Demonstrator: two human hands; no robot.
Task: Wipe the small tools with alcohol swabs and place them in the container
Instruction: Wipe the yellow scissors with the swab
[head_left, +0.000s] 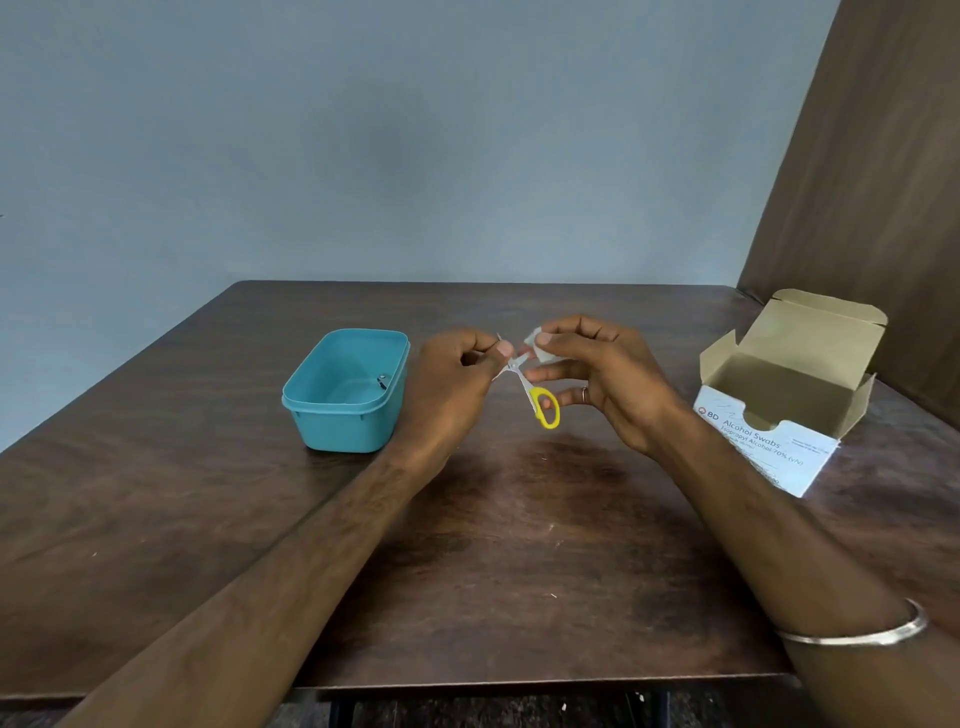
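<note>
Small scissors (540, 402) with yellow handles hang in the air above the middle of the table, blades spread apart. My left hand (449, 379) pinches one blade near its tip. My right hand (597, 374) pinches a white alcohol swab (537, 345) between thumb and forefinger, right beside the other blade. The teal plastic container (345, 392) stands to the left of my hands, with one small metal tool (382, 382) lying inside it by the right wall.
An open cardboard box of alcohol swabs (789, 395) stands at the table's right side, lid flap up. A dark wooden panel rises behind it. The brown table's front edge (519, 680) runs below my forearms. A metal bangle is on my right wrist.
</note>
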